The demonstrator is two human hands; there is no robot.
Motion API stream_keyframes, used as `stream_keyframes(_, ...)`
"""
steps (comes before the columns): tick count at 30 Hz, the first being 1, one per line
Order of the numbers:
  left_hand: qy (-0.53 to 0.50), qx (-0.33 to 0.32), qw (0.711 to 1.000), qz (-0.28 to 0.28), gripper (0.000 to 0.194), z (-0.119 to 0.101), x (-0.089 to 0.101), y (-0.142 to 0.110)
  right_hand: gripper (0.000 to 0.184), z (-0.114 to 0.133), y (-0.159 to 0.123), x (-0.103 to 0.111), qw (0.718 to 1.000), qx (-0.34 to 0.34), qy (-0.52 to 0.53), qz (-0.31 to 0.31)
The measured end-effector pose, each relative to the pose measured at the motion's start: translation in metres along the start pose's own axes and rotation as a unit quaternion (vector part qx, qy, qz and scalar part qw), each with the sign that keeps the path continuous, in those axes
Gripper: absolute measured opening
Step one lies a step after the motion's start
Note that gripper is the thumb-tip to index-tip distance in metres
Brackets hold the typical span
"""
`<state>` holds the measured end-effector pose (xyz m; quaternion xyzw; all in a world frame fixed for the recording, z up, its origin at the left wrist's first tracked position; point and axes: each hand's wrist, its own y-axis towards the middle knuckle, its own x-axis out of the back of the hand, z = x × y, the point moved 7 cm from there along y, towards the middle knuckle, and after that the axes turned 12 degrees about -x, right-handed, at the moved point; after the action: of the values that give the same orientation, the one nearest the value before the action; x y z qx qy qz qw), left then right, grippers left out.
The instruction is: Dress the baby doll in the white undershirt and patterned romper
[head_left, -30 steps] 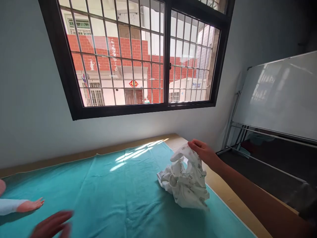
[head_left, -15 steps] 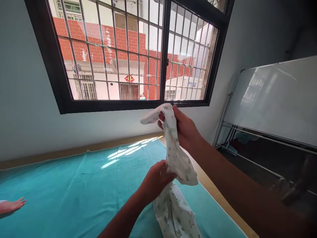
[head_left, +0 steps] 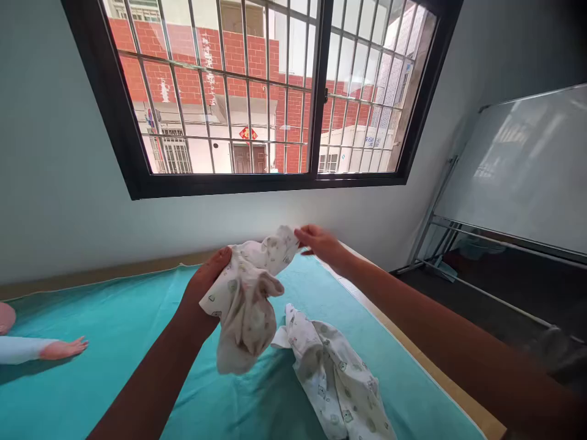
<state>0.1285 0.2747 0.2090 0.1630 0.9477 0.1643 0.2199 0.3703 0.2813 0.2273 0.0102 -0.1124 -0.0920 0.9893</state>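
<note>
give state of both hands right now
Left hand: closed, holding the raised white printed cloth.
Right hand: fingers at that cloth's far end; whether gripping cannot be told.

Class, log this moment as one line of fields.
left hand: holds white printed cloth | right hand: at that cloth's upper end | second printed cloth: lies on turquoise sheet

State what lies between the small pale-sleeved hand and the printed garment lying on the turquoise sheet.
In the head view, the person's left forearm and the held printed garment cross that stretch, with bare turquoise sheet showing around them.
</note>
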Motion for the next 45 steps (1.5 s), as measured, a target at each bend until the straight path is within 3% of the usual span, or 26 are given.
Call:
stream_keyframes(3,-0.065,0.05,0.997,0.015,0.029,0.006,-0.002,-0.001,0.045,-0.023,-0.027,-0.026,0.991,-0.054,-0.034,0.114)
stream_keyframes(7,-0.104,0.064,0.989,0.081,0.018,0.003,-0.015,-0.004,0.06,-0.018,-0.07,-0.057,0.958,-0.031,0.012,0.285)
stream_keyframes(9,-0.111,0.069,0.984,0.119,0.015,0.002,-0.021,-0.007,0.072,-0.013,-0.085,-0.069,0.943,-0.002,0.011,0.333)
stream_keyframes(10,-0.11,0.071,0.982,0.139,0.015,0.002,-0.024,-0.008,0.074,-0.012,-0.088,-0.073,0.945,0.008,0.007,0.326)
stream_keyframes(13,-0.098,0.066,0.977,0.178,0.023,-0.001,-0.027,-0.011,0.052,-0.014,-0.082,-0.071,0.968,0.017,0.02,0.249)
stream_keyframes(16,-0.066,0.051,0.981,0.177,0.025,-0.006,-0.019,-0.01,0.034,-0.015,-0.07,-0.058,0.977,-0.006,0.084,0.197)
stream_keyframes(22,0.077,0.066,0.99,0.094,0.02,-0.013,0.018,-0.003,0.036,0.003,-0.057,-0.012,0.969,-0.023,0.214,0.118)
stream_keyframes(27,0.108,0.071,0.984,0.12,0.023,-0.011,0.017,-0.001,0.036,0.004,-0.055,-0.012,0.976,-0.045,0.18,0.111)
stream_keyframes(30,0.194,0.027,0.977,0.087,0.022,0.002,0.016,-0.005,0.033,0.019,-0.046,0.008,0.983,-0.007,0.18,0.044)
stream_keyframes(32,0.287,0.003,0.955,0.074,0.02,0.023,0.011,-0.019,0.028,0.042,-0.041,0.035,0.978,0.065,0.197,-0.023)
stream_keyframes(33,0.332,-0.002,0.939,0.093,0.019,0.04,0.003,-0.03,0.024,0.054,-0.04,0.048,0.974,0.099,0.2,-0.048)
stream_keyframes(35,0.368,0.007,0.895,0.252,0.021,0.087,-0.03,-0.062,0.018,0.073,-0.038,0.068,0.971,0.136,0.182,-0.077)
stream_keyframes(37,0.433,-0.104,0.81,0.381,0.046,0.124,-0.064,-0.091,0.015,0.079,-0.039,0.081,0.972,0.145,0.154,-0.105)
stream_keyframes(39,0.528,-0.187,0.73,0.391,0.064,0.153,-0.079,-0.102,0.014,0.071,-0.045,0.092,0.961,0.164,0.151,-0.161)
stream_keyframes(41,0.607,-0.212,0.67,0.371,0.046,0.173,-0.077,-0.095,0.012,0.052,-0.058,0.107,0.939,0.18,0.157,-0.248)
stream_keyframes(42,0.629,-0.206,0.657,0.361,0.035,0.177,-0.069,-0.088,0.012,0.04,-0.067,0.118,0.924,0.177,0.159,-0.298)
stream_keyframes(44,0.637,-0.174,0.675,0.328,0.022,0.166,-0.041,-0.069,0.016,0.017,-0.087,0.141,0.893,0.162,0.17,-0.384)
stream_keyframes(45,0.624,-0.153,0.707,0.295,0.018,0.151,-0.022,-0.058,0.018,0.01,-0.097,0.153,0.883,0.154,0.177,-0.407)
